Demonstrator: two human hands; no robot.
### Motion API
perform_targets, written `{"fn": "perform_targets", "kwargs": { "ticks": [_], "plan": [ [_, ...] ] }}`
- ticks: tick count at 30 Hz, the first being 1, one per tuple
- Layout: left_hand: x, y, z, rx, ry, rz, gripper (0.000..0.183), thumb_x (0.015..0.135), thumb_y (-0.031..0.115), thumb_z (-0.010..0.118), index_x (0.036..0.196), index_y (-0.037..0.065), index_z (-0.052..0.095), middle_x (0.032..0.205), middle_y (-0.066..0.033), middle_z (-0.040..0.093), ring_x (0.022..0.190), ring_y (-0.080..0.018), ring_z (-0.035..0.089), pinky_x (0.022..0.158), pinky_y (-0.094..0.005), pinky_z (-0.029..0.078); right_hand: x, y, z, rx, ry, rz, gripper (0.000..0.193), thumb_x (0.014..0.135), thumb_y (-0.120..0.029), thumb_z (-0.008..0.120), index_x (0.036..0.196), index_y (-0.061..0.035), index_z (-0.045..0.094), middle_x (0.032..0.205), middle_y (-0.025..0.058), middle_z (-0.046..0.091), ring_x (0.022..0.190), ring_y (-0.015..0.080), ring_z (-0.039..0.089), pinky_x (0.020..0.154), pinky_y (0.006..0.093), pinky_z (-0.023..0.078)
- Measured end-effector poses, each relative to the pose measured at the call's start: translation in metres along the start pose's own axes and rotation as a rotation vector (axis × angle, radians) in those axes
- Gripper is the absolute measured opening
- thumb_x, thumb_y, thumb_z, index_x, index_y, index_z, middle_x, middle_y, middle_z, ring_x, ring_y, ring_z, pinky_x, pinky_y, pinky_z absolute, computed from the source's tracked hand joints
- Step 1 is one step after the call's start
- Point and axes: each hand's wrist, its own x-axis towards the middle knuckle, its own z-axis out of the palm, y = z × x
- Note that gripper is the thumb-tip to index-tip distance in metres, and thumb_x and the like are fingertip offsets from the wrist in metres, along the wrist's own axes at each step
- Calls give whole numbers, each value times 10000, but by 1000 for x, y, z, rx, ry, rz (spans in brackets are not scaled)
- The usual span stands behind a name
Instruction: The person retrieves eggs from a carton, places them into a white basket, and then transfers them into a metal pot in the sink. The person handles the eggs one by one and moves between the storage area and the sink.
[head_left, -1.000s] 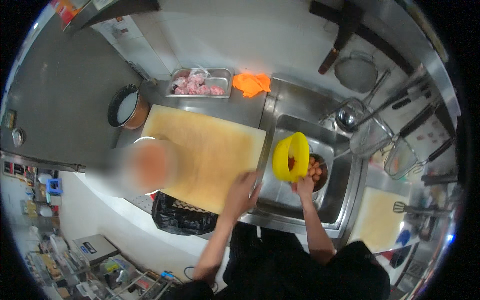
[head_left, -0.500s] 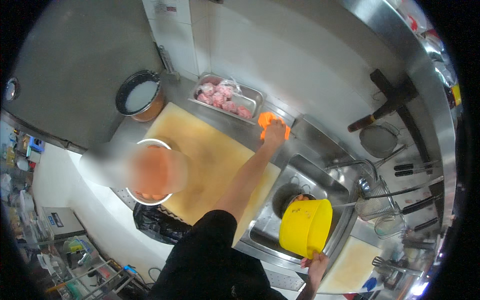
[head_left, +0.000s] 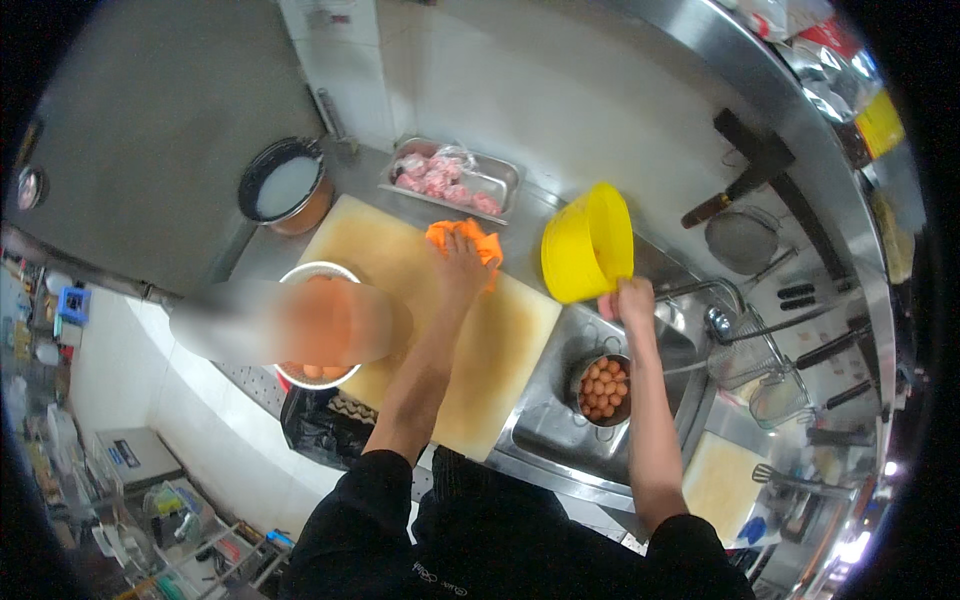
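My left hand (head_left: 463, 265) holds a crumpled orange cloth (head_left: 485, 241) against the far part of a large yellowish cutting board (head_left: 500, 350). Gripped at its near right rim by my right hand (head_left: 632, 300), a yellow plastic tub (head_left: 575, 250) tilts on its side above the far edge of the sink, with its open end turned to the right. In the metal sink (head_left: 535, 437) stands a round metal pot full of brown eggs (head_left: 604, 388), below the tub and beside my right forearm.
A white basket (head_left: 352, 273) with eggs at the board's left is mostly hidden by a blurred patch. Behind stand a steel tray (head_left: 495, 180) with bagged pink meat and a pot of whitish liquid (head_left: 285, 190). A faucet (head_left: 715, 290) and hanging tools border the sink's right.
My right hand has lifted the yellow tub from over the sink to its far side, uncovering the pot of eggs. My left hand has drawn the orange cloth leftward onto the board.
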Motion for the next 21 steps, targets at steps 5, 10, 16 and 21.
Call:
{"fn": "perform_targets", "kwargs": {
  "ticks": [5, 10, 16, 21],
  "plan": [
    [-68, 10, -60, -596, 307, -6, 666, 1016, 393, 652, 1562, 59, 469, 1592, -263, 450, 1493, -443, 401, 1244, -615, 273, 57, -60, 73, 316, -147, 77, 356, 1039, -162, 469, 956, 94, 703, 753, 185, 717, 614, 257, 727, 561, 369, 610],
    [-250, 20, -87, -1098, 157, 21, 493, 1002, 183, 701, 1446, 25, 557, 1425, -293, 563, 1347, -428, 557, 1119, -471, 474, 60, -71, 102, 565, -126, 158, 521, 1124, -399, 506, 1186, 108, 605, 873, 195, 752, 672, 257, 752, 602, 380, 635],
    [-416, -34, -71, -1531, -216, -749, 400, 1059, 258, 685, 1380, 27, 625, 1337, -90, 677, 1155, -210, 685, 963, -373, 567, -52, -30, 61, 700, -232, 174, 553, 1108, -456, 539, 1418, 0, 575, 1201, 181, 724, 989, 247, 748, 793, 351, 615],
    [-392, -112, -89, -1665, 137, -1004, 530, 1111, 504, 527, 1434, 84, 529, 1164, -105, 689, 957, -173, 689, 767, -292, 560, -202, 57, 22, 592, -424, 393, 461, 1094, -359, 608, 1408, -23, 603, 1099, 85, 730, 927, 172, 736, 754, 292, 583]
  ]
}}
